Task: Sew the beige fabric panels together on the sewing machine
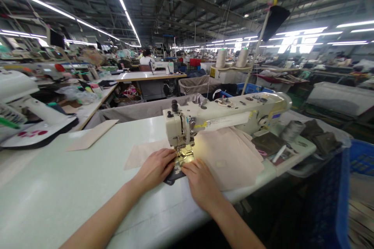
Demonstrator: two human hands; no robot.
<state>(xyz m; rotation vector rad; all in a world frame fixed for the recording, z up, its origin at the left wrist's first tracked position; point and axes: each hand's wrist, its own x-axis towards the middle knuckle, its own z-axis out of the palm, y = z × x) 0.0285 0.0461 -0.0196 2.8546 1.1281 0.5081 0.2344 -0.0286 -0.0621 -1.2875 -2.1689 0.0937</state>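
Observation:
A pale sewing machine [210, 116] stands on the light table, its lit needle area [185, 155] between my two hands. Close to the left of the presser foot is my left hand [156, 166], its fingers curled together at a thin beige fabric piece [142, 152] that lies flat behind it. My right hand [203, 183] is at the front right of the needle plate, thumb and fingertips pressed together. What they hold, if anything, is hidden. Beside it a stack of beige fabric pieces [230, 159] spreads under the machine arm.
A beige panel [92, 135] lies on the table [73, 179] at left. Thread cones [221, 58] stand behind the machine. Scissors [262, 152] and a grey spool [292, 130] lie at right, near a blue crate [327, 198]. A person [145, 58] sits farther back.

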